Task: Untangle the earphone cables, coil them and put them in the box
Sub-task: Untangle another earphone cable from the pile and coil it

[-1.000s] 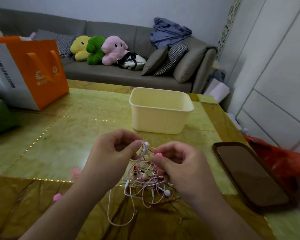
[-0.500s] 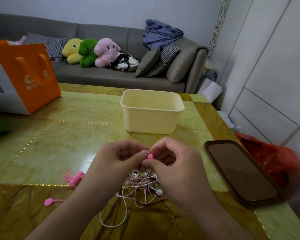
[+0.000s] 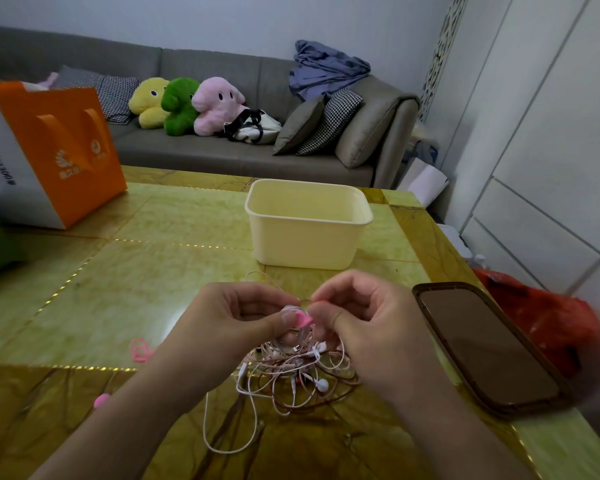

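Note:
A tangled heap of white and pinkish earphone cables (image 3: 291,375) lies on the green-yellow table (image 3: 136,289) near its front edge. My left hand (image 3: 236,323) pinches a small coil of cable together with a pink piece (image 3: 303,320) at the top of the heap. Thumb and fingers of my right hand (image 3: 368,323) pinch the same spot from the right, and the two hands touch. Behind the hands stands the pale yellow box (image 3: 307,225), open, with nothing visible inside.
A pink cable tie (image 3: 140,349) and a pink earbud tip (image 3: 102,400) lie left of my left arm. A brown tray (image 3: 485,344) sits at the right, a red plastic bag (image 3: 551,327) beyond it. An orange paper bag (image 3: 49,150) stands far left.
My hands have come together over the heap and both now pinch at the pink piece. The view has shifted slightly.

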A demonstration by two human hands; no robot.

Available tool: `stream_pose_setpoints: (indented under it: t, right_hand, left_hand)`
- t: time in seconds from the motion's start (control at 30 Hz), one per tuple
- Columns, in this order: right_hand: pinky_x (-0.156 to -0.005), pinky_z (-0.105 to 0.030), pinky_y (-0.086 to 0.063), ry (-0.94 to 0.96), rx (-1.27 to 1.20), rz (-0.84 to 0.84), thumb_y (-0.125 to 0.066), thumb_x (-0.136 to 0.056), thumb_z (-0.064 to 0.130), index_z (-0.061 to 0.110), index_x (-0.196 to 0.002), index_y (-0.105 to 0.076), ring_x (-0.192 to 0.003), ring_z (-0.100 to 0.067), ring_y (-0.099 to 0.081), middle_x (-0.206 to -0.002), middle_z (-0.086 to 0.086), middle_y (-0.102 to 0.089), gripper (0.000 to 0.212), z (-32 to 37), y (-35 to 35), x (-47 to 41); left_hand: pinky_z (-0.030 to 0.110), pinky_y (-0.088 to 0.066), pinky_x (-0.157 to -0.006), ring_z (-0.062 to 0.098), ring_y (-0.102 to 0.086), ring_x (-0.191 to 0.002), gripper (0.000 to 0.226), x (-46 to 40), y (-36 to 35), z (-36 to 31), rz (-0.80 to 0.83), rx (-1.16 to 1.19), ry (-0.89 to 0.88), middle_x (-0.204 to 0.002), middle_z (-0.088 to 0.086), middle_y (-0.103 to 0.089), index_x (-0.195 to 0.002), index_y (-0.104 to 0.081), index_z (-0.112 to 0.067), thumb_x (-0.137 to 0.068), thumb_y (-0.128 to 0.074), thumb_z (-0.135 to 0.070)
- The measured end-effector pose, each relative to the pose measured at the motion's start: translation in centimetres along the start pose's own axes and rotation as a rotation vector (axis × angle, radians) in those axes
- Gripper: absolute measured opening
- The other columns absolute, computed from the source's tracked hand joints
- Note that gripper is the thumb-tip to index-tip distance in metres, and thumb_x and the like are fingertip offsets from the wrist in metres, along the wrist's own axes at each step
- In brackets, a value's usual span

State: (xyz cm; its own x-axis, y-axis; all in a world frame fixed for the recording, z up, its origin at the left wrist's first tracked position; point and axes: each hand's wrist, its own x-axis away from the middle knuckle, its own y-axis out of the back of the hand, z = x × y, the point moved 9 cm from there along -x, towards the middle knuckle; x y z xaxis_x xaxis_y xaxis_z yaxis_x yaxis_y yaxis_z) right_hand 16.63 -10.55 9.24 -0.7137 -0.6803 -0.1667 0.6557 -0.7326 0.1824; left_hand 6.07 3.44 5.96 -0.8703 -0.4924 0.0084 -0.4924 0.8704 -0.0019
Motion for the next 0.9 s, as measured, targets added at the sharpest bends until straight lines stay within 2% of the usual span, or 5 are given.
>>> stream_pose_setpoints:
  t: [0.23,0.37,0.53,0.73,0.9]
  right_hand:
    - [-0.059,-0.023,-0.051,-0.119,-0.141,0.024,-0.049,-0.104,-0.008,0.008,-0.096,-0.070,-0.062,-0.015,-0.057,-0.071,-0.008,-0.064,0.028,-1.8,-0.2,-0.4]
    - [-0.062,-0.025,-0.053,-0.117,-0.107,0.070,-0.055,-0.104,-0.007,0.012,-0.095,-0.073,-0.066,-0.013,-0.062,-0.071,-0.005,-0.066,0.028,-2.2,-0.9,-0.4]
    - [-0.070,-0.034,-0.055,-0.148,-0.234,0.075,-0.058,-0.100,-0.011,0.008,-0.098,-0.076,-0.075,-0.024,-0.067,-0.081,-0.013,-0.073,0.026,-2.7,-1.0,-0.4]
    - [-0.075,-0.032,-0.060,-0.127,-0.223,0.053,-0.072,-0.091,-0.010,0.008,-0.096,-0.078,-0.075,-0.021,-0.071,-0.088,-0.011,-0.077,0.020,-2.6,-0.7,-0.3]
    - [-0.069,-0.029,-0.056,-0.168,-0.196,0.019,-0.057,-0.097,-0.015,0.006,-0.094,-0.077,-0.076,-0.020,-0.071,-0.084,-0.011,-0.077,0.030,-3.5,-0.4,-0.7]
  left_hand:
    - [0.029,-0.061,-0.078,0.027,-0.077,-0.079,0.021,0.0,0.4,-0.1,-0.082,0.001,-0.018,-0.089,0.018,-0.080,-0.101,-0.081,-0.007,-0.081,-0.082,-0.012]
    - [0.028,-0.062,-0.077,0.026,-0.077,-0.078,0.021,0.0,0.4,-0.1,-0.097,0.017,-0.017,-0.087,0.017,-0.080,-0.100,-0.081,-0.006,-0.080,-0.082,-0.012]
    - [0.026,-0.064,-0.075,0.028,-0.078,-0.077,0.013,0.1,0.6,0.0,-0.153,-0.010,-0.005,-0.084,0.015,-0.080,-0.098,-0.080,-0.007,-0.086,-0.080,-0.004]
    - [0.032,-0.065,-0.080,0.031,-0.079,-0.081,0.011,0.2,0.7,-0.2,-0.177,-0.019,-0.009,-0.083,0.013,-0.081,-0.097,-0.080,-0.009,-0.086,-0.082,-0.008]
    - [0.032,-0.065,-0.079,0.030,-0.079,-0.079,0.011,0.2,1.1,-0.2,-0.206,-0.044,-0.019,-0.081,0.012,-0.080,-0.097,-0.081,-0.010,-0.086,-0.082,-0.008]
